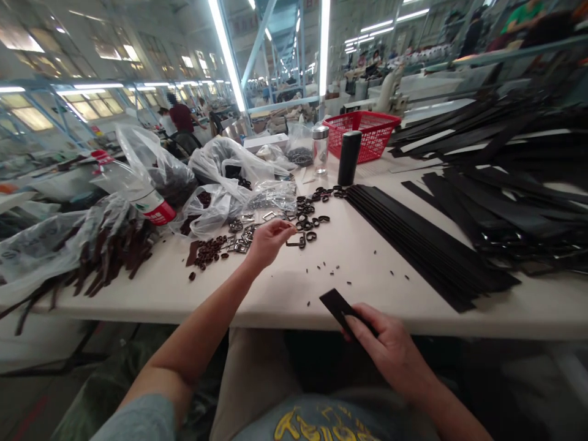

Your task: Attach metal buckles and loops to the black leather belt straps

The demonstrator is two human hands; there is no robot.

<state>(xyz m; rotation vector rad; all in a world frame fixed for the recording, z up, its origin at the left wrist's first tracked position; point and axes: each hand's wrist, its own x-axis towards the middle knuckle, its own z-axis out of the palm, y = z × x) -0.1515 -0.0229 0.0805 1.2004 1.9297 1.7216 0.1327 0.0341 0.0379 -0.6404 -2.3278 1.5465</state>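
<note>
Black flat strap (337, 304) pinched between thumb and fingers of right hand (379, 340), its end tilted out over the front edge of the pale tabletop (275, 297). Left hand (272, 240) over the table, thumb and fingertips closed narrow, rectangular dark metal buckle (296, 240) right at the tips; can't tell if gripped. Loose black loops (307, 218) just beyond. Neat stack of long black straps (413, 245) to the right.

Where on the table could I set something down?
Between the black loops and the stacked strips; also between the brown pieces and the table's front edge. Crowded: left with bags, far right with loose strips.
</note>
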